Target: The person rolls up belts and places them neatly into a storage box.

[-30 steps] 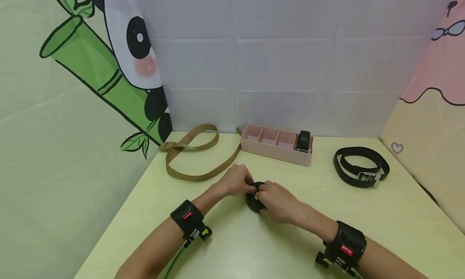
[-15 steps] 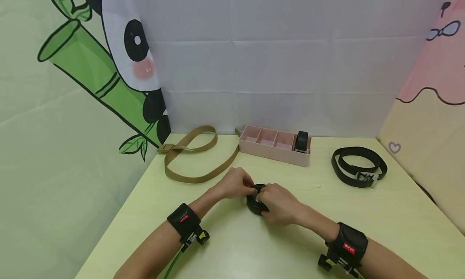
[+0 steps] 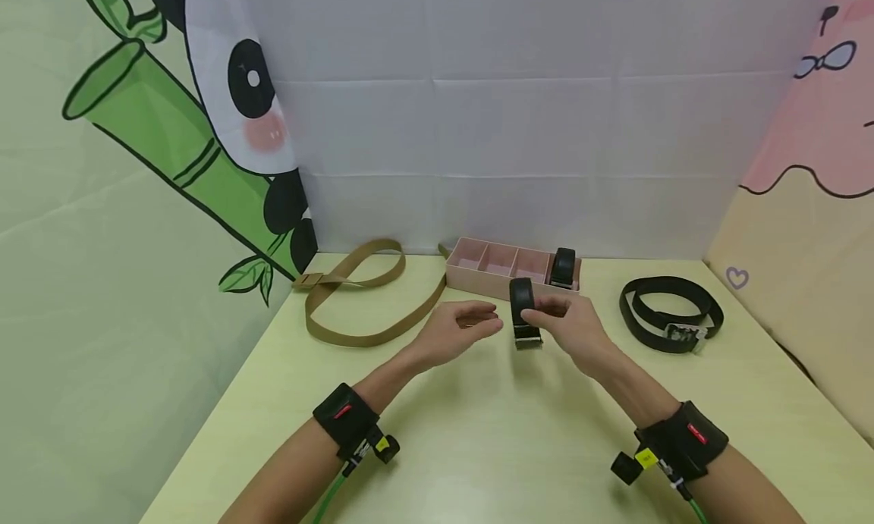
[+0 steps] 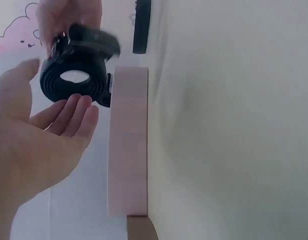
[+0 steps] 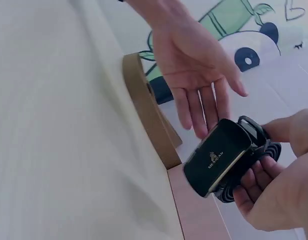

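Observation:
A rolled black belt (image 3: 522, 312) is held above the table by my right hand (image 3: 572, 328), whose thumb and fingers grip its side. In the right wrist view the dark buckle (image 5: 217, 157) of the belt faces the camera, with the coil behind it. My left hand (image 3: 459, 330) is beside the roll, fingers extended and holding nothing. The left wrist view shows the roll's coiled end (image 4: 74, 82) close to the left fingertips; whether they touch cannot be told. Behind is a pink compartment box (image 3: 478, 283) with another rolled black belt (image 3: 563, 268) in its right end.
A tan webbing belt (image 3: 372, 336) lies looped at the back left, reaching to the box. A loosely coiled black belt (image 3: 672, 312) with a silver buckle lies on the right of the table (image 3: 505, 448). Fabric walls (image 3: 519, 145) rise behind and at both sides.
Both hands worked on the roll low on the table; now the right hand has lifted it up and rightward, turned on edge. The left hand has let go and opened.

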Demonstrator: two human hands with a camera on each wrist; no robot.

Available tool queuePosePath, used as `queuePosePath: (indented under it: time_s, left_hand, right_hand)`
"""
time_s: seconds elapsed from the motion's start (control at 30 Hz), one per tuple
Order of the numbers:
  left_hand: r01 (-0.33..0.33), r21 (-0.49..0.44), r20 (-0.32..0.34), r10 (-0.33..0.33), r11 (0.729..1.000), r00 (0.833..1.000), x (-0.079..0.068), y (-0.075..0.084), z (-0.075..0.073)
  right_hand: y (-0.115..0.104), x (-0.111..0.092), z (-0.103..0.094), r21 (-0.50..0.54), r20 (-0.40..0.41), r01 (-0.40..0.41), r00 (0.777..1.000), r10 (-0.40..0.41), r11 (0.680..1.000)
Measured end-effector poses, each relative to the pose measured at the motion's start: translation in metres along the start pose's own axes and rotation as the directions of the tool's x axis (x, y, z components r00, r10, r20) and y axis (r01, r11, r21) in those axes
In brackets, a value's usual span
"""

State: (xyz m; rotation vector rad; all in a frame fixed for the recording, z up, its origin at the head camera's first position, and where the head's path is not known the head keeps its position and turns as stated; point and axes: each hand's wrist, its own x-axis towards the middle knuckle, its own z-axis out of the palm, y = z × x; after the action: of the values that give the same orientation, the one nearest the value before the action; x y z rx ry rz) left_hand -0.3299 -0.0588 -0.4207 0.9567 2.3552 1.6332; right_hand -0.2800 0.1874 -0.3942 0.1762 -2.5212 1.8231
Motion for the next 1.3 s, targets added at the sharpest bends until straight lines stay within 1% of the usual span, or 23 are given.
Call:
queuePosePath:
  time_s: [0.03, 0.1, 0.17, 0.2, 0.27, 0.33, 0.43, 0.53, 0.57, 0.63, 0.73, 0.83, 0.93, 1.0, 1.07, 1.13, 1.2, 1.3]
  left_hand:
    - [-0.018, 0.011, 0.016, 0.018, 1.0, 1.0, 0.003, 0.002, 0.002]
    - [-0.078, 0.031, 0.041, 0.077, 0.996, 0.996, 0.013, 0.008, 0.006]
    - [-0.135, 0.024, 0.053, 0.133, 0.991, 0.99, 0.024, 0.014, 0.008]
    - [-0.153, 0.01, 0.057, 0.152, 0.988, 0.987, 0.03, 0.017, 0.007]
    - [-0.167, -0.014, 0.055, 0.167, 0.986, 0.984, 0.042, 0.022, 0.005]
    - [-0.165, -0.02, 0.044, 0.166, 0.986, 0.985, 0.055, 0.027, 0.0]
    - [-0.169, -0.002, 0.031, 0.169, 0.986, 0.985, 0.076, 0.032, -0.01]
    - [-0.18, 0.061, 0.022, 0.179, 0.982, 0.984, 0.099, 0.036, -0.017]
    - [-0.181, 0.078, 0.014, 0.18, 0.98, 0.983, 0.106, 0.036, -0.018]
    - [-0.179, 0.127, -0.006, 0.181, 0.976, 0.983, 0.12, 0.035, -0.019]
    - [-0.178, 0.181, -0.043, 0.188, 0.967, 0.981, 0.137, 0.028, -0.015]
    - [-0.185, 0.203, -0.075, 0.204, 0.962, 0.976, 0.147, 0.017, -0.008]
    - [-0.181, 0.222, -0.097, 0.207, 0.958, 0.974, 0.153, 0.003, 0.001]
    - [-0.173, 0.248, -0.096, 0.202, 0.953, 0.975, 0.154, -0.007, 0.005]
    - [-0.158, 0.273, -0.077, 0.186, 0.949, 0.98, 0.154, -0.014, 0.009]
    - [-0.154, 0.293, -0.043, 0.174, 0.943, 0.984, 0.154, -0.018, 0.011]
    - [-0.163, 0.315, -0.009, 0.175, 0.935, 0.985, 0.155, -0.019, 0.013]
    - [-0.176, 0.323, 0.025, 0.177, 0.93, 0.984, 0.157, -0.018, 0.012]
  right_hand:
    - [-0.001, 0.004, -0.002, 0.042, -0.015, -0.011, 1.0, 0.012, 0.999]
    - [-0.004, 0.01, -0.005, 0.103, -0.031, -0.025, 0.999, 0.029, 0.994]
    - [-0.009, 0.017, -0.006, 0.142, -0.045, -0.038, 0.998, 0.045, 0.989]
    - [-0.011, 0.021, -0.007, 0.157, -0.05, -0.042, 0.997, 0.051, 0.987]
    - [-0.017, 0.029, -0.009, 0.183, -0.062, -0.045, 0.996, 0.057, 0.982]
    - [-0.024, 0.038, -0.011, 0.192, -0.077, -0.034, 0.996, 0.049, 0.981]
    - [-0.034, 0.054, -0.017, 0.133, -0.095, -0.007, 0.995, 0.02, 0.991]
    - [-0.043, 0.073, -0.024, 0.064, -0.114, 0.029, 0.993, -0.022, 0.998]
    - [-0.045, 0.078, -0.026, 0.03, -0.123, 0.036, 0.992, -0.032, 0.999]
    - [-0.047, 0.089, -0.028, 0.005, -0.147, 0.057, 0.988, -0.055, 0.998]
    - [-0.042, 0.103, -0.026, -0.046, -0.192, 0.076, 0.978, -0.083, 0.996]
    - [-0.031, 0.114, -0.023, -0.079, -0.239, 0.079, 0.966, -0.096, 0.994]
    - [-0.018, 0.119, -0.019, -0.137, -0.27, 0.049, 0.959, -0.085, 0.989]
    - [-0.01, 0.121, -0.016, -0.185, -0.277, 0.017, 0.958, -0.069, 0.983]
    - [-0.004, 0.12, -0.015, -0.237, -0.278, -0.012, 0.959, -0.056, 0.971]
    - [-0.001, 0.119, -0.014, -0.291, -0.279, -0.034, 0.959, -0.051, 0.956]
    - [0.0, 0.118, -0.014, -0.329, -0.288, -0.048, 0.956, -0.052, 0.943]
    - [-0.003, 0.118, -0.015, -0.367, -0.295, -0.048, 0.953, -0.067, 0.929]
